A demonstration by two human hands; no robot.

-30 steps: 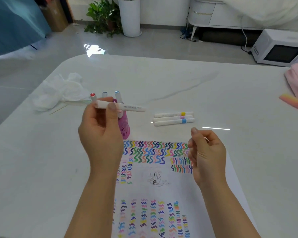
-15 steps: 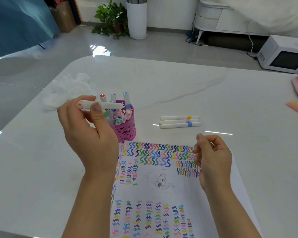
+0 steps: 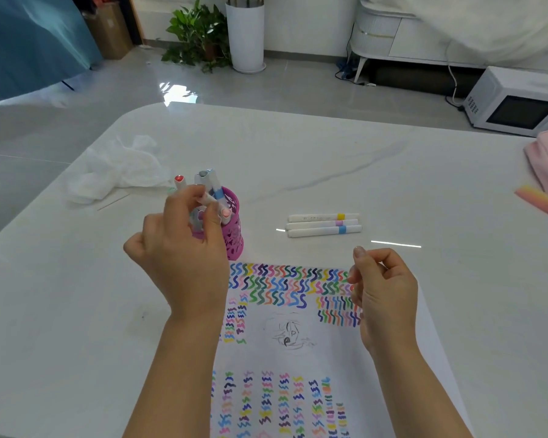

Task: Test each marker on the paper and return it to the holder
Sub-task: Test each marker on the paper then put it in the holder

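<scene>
Pink holder (image 3: 233, 230) just beside the squiggle-covered paper (image 3: 301, 346), left hand (image 3: 184, 257) pinching a white marker (image 3: 212, 202) at the holder's mouth, right hand (image 3: 383, 295) loosely curled above the paper, three loose markers (image 3: 323, 224) lying nearby on the white table (image 3: 298, 153)

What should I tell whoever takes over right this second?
Left hand pinches a marker at the mouth of the holder.
Right hand hangs loosely curled over the paper, nothing visible in it.
Done: the paper is covered in test squiggles.
Left: drop this marker in, then probably deal with the three markers lying right of the holder. I can't tell whether they've been tested.
</scene>
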